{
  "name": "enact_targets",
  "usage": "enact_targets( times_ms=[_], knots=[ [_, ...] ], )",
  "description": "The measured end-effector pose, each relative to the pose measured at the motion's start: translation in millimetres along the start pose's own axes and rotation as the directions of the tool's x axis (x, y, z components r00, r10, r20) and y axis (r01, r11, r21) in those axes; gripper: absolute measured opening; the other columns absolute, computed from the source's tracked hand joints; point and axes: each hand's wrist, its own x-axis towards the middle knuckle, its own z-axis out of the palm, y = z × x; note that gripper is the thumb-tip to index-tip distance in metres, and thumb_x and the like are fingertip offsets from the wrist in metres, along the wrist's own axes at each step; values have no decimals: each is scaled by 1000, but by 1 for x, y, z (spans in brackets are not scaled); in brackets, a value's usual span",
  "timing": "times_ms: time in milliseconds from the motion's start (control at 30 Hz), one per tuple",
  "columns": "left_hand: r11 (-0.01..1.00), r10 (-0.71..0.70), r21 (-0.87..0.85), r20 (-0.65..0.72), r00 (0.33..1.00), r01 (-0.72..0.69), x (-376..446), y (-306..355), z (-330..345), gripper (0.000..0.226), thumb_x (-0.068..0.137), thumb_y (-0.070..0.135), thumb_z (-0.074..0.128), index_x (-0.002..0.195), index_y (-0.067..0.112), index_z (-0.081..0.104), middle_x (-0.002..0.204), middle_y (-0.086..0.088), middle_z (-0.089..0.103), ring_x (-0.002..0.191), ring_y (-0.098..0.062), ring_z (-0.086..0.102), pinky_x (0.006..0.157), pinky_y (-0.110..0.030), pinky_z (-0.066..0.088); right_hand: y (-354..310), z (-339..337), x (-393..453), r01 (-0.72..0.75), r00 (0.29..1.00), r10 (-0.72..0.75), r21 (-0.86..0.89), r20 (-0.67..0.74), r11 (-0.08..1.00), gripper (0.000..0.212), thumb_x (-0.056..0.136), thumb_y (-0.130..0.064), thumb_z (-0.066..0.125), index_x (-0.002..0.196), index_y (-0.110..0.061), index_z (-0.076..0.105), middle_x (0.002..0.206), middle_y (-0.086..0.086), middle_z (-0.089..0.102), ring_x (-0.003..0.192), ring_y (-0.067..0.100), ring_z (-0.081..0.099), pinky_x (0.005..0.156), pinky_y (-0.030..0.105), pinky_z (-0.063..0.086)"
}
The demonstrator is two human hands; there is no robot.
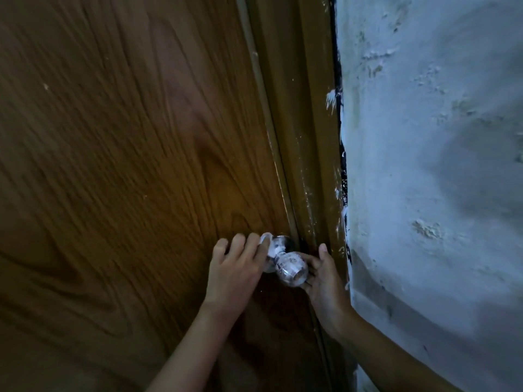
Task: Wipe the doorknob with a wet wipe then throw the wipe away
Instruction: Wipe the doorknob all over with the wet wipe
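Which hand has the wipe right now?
The left hand: it presses the white wet wipe against the neck of the doorknob. The right hand only cups the knob's far side, no wipe in it.

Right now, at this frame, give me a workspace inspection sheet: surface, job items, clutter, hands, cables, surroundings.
Surface: wood-grain door, shut against its brown frame.
Job's things: shiny round doorknob; white wet wipe pressed on the knob's neck.
Clutter: nothing seen.
Hands: left hand holds the wipe against the knob; right hand cups the knob from the frame side.
Cables: nothing seen.
Surroundings: rough whitish wall, paint smeared on the frame; no bin in view.
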Motion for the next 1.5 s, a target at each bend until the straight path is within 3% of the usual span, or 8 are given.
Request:
enact_targets(
  times_ms=[233,533,733,833,967,1033,1300,1500],
  knots=[
    [1000,11,0,-43,999,-11,12,1,3,35,74,23,58,108,23,66,97,-2,67,90,-23,40,76,-38,30,-6,-1,-1,-42,999,42,1,-1,999,50,90,-51,27,96,-16,63,100,4,68,97,16,63,74,29,49],
    [989,143,-42,31,989,-142,16,-11,-5,44,56,26,80,99,23,71,97,-2,69,95,-23,40,77,-36,30,-8,-1,-1,-57,998,57,-16,8,998,49,91,-49,27,92,-18,64,96,2,69,93,14,63,67,25,48],
    [953,300,-97,183,936,-286,50,-9,-12,43,55,38,78,97,33,70,118,-3,64,113,-27,50,88,-41,31,-7,-1,0,-52,998,53,-36,21,998,56,75,-63,31,91,-21,64,95,-1,68,95,14,62,70,27,47],
    [919,394,-71,245,886,-389,63,-3,-7,44,75,40,64,117,33,55,136,-7,42,129,-28,35,103,-43,30,-7,0,-1,-42,999,43,-47,21,998,57,71,-65,29,90,-23,62,94,-4,66,94,12,61,69,27,47],
    [930,366,-73,165,916,-359,55,-10,-13,46,51,42,80,95,32,71,104,0,67,104,-21,57,88,-38,32,-8,-1,-2,-52,998,53,-45,29,998,52,83,-59,25,90,-23,62,95,-2,66,95,13,61,69,26,47],
    [950,291,-146,105,951,-275,35,-17,-9,47,49,30,83,94,24,72,94,-2,70,100,-24,50,83,-38,31,-8,-2,-1,-59,998,61,-36,34,998,53,85,-57,25,91,-22,63,96,-1,67,95,13,62,69,26,48],
    [980,149,-151,149,978,-126,10,-15,-9,56,47,21,86,102,18,71,96,-7,69,100,-27,42,81,-40,31,-8,-3,1,-74,996,75,-33,37,997,55,86,-58,25,92,-20,64,100,2,68,98,16,63,72,28,48],
    [939,334,-165,248,909,-300,56,-8,-20,36,66,33,72,102,29,68,111,-3,61,107,-24,50,92,-40,37,-9,0,1,-86,996,86,-39,11,996,57,78,-64,28,91,-22,63,98,1,67,97,16,61,71,29,47]
  ],
)
